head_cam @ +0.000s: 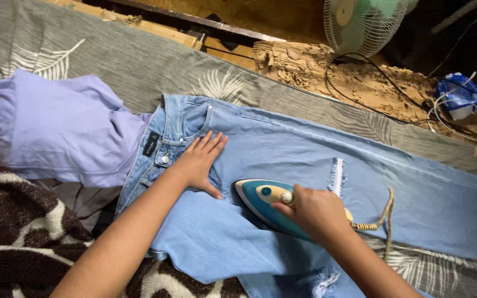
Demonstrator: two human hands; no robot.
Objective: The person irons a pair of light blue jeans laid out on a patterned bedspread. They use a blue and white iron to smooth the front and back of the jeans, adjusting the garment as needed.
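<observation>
Light blue ripped jeans (282,143) lie spread flat across a grey leaf-patterned sheet (139,60). My left hand (202,160) presses flat on the jeans just below the waistband, fingers apart. My right hand (313,212) grips the handle of a teal and cream clothes iron (260,198), which rests on the denim with its tip pointing toward my left hand. The iron's braided cord (385,215) trails off to the right over the fabric.
A lilac garment (62,127) lies at the left beside the waistband. A brown and white patterned blanket (17,232) fills the lower left. Beyond the sheet stand a white fan (360,25), black cables (371,83) and a blue packet (459,94) on rough wood.
</observation>
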